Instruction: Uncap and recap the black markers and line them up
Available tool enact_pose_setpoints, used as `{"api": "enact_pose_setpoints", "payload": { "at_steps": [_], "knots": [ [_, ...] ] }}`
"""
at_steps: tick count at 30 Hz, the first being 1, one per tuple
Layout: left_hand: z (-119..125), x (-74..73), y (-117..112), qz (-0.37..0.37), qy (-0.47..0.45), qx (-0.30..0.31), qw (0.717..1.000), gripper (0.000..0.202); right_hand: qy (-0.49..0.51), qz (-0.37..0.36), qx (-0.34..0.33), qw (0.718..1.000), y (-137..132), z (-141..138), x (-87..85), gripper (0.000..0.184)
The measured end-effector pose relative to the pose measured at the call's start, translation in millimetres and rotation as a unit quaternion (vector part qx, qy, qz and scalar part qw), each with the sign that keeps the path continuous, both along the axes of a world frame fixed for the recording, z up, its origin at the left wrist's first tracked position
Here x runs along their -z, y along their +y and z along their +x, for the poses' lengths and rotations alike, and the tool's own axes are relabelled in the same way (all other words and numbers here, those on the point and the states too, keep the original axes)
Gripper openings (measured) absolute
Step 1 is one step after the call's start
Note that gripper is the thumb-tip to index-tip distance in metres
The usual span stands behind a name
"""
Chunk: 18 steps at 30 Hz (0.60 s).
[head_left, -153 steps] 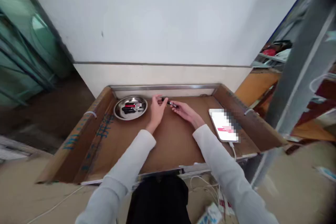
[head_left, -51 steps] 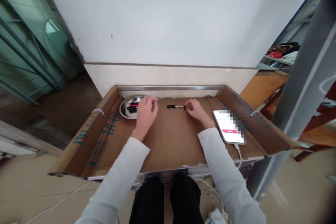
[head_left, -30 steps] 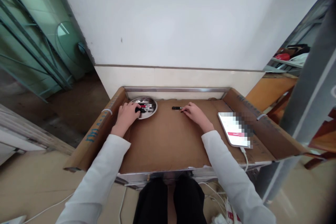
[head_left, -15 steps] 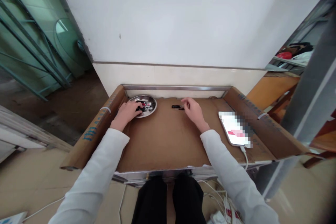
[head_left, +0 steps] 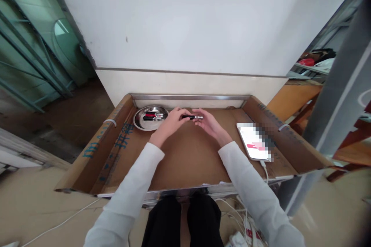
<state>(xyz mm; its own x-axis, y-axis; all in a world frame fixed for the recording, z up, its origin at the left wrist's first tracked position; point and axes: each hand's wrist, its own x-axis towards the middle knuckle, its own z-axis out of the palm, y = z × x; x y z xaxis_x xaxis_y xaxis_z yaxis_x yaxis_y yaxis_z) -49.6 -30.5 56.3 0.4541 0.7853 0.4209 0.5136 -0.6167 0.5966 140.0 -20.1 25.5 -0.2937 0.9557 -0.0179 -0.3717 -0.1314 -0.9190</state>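
Observation:
A thin black pen-like tube with a silver end is held level between both hands over the cardboard-lined table. My left hand pinches its black end. My right hand has its fingers closed on the silver end. To the left, a round steel dish holds several small red, black and silver tubes.
A white phone lies screen up at the right of the table, with a cable running off the front edge. Raised cardboard flaps line both sides. A white wall stands behind. A grey post rises at the right. Cables lie on the floor below.
My left hand left the dish and came to the middle. Both hands now hold the tube, which lay on the cardboard half a second ago.

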Motion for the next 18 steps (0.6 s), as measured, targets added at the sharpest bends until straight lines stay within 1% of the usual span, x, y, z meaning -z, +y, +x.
{"api": "enact_pose_setpoints", "payload": {
  "at_steps": [1, 3, 6, 8, 11, 13, 15, 18],
  "knots": [
    [7.3, 0.9, 1.3, 0.0, -0.03, 0.001, 1.0, 0.02, 0.0, -0.017, 0.004, 1.0, 1.1, 2.6, 1.1, 0.018],
    [16.2, 0.1, 4.3, -0.008, -0.093, -0.004, 0.996, 0.025, 0.002, -0.054, -0.001, 0.999, 3.6, 7.2, 3.5, 0.014],
    [20.4, -5.9, 8.2, -0.031, -0.164, -0.015, 0.986, 0.031, 0.013, -0.098, -0.037, 0.994, 6.7, 10.8, 5.1, 0.012],
    [20.0, -10.0, 10.4, -0.035, -0.196, -0.028, 0.98, 0.027, 0.022, -0.108, -0.052, 0.993, 7.8, 11.4, 4.7, 0.014],
    [16.4, -11.5, 13.9, -0.033, -0.244, -0.053, 0.968, 0.022, 0.028, -0.103, -0.059, 0.993, 8.0, 11.7, 4.0, 0.017],
    [12.4, -8.7, 17.5, -0.041, -0.283, -0.072, 0.956, 0.025, 0.025, -0.085, -0.056, 0.995, 7.6, 12.0, 4.7, 0.019],
    [7.8, -2.8, 22.0, -0.05, -0.328, -0.099, 0.938, 0.03, 0.011, -0.062, -0.047, 0.997, 7.2, 12.7, 6.6, 0.018],
    [2.1, 10.4, 27.8, -0.058, -0.392, -0.143, 0.907, 0.035, -0.009, -0.037, -0.023, 0.999, 7.8, 15.5, 9.8, 0.017]
  ]
}}
